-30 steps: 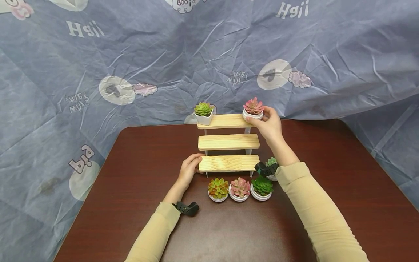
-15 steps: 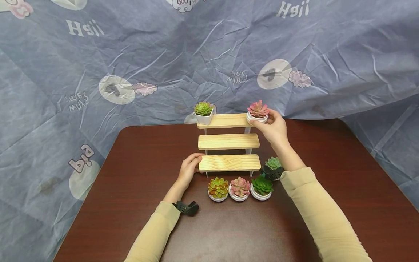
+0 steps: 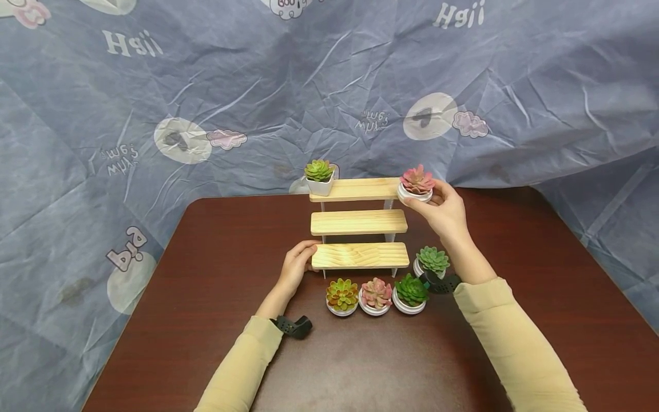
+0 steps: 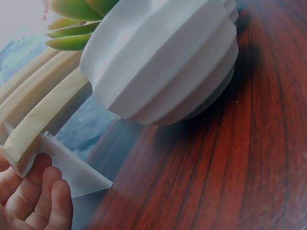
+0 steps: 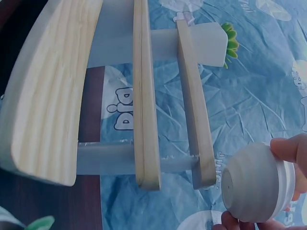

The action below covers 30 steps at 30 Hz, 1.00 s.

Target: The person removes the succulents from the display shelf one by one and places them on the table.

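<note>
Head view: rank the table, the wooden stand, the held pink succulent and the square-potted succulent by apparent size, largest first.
1. Table
2. Wooden stand
3. Held pink succulent and square-potted succulent: too alike to rank

The brown table (image 3: 391, 360) carries a tiered stand (image 3: 358, 222); three potted succulents (image 3: 376, 295) sit at its six to five o'clock; a pale-green succulent (image 3: 433, 260) at four.

Lower boards (image 3: 359, 222) have free room above; three potted succulents (image 3: 376, 294) obstruct the stand's (image 3: 362, 189) front.
</note>
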Each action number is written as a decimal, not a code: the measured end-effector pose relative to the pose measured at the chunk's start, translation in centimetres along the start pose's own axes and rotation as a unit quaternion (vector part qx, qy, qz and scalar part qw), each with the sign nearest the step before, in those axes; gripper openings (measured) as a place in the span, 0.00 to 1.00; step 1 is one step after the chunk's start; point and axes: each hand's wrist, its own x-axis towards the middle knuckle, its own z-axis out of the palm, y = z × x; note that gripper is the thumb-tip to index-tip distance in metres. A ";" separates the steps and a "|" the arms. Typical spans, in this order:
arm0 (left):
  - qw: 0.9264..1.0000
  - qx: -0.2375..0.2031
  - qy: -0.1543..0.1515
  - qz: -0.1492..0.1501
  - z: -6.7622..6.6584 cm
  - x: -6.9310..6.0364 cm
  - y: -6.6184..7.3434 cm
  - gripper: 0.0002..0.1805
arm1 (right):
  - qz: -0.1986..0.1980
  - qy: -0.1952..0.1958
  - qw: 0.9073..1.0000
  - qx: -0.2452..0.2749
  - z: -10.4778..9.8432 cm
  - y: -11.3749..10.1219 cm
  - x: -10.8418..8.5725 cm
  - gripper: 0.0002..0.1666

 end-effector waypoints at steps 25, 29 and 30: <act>1.000 0.003 0.001 0.005 0.1 -0.2 0.2 0.17 | 0.003 0.019 1.000 -0.004 -3.7 2.4 -3.5 0.39; 1.000 0.003 -0.002 0.007 0.1 -0.2 0.2 0.18 | 0.006 0.025 0.999 -0.019 -4.2 3.0 -4.1 0.40; 1.000 0.002 -0.002 0.007 0.1 -0.2 0.2 0.18 | 0.007 0.027 0.999 -0.023 -4.3 3.2 -4.2 0.40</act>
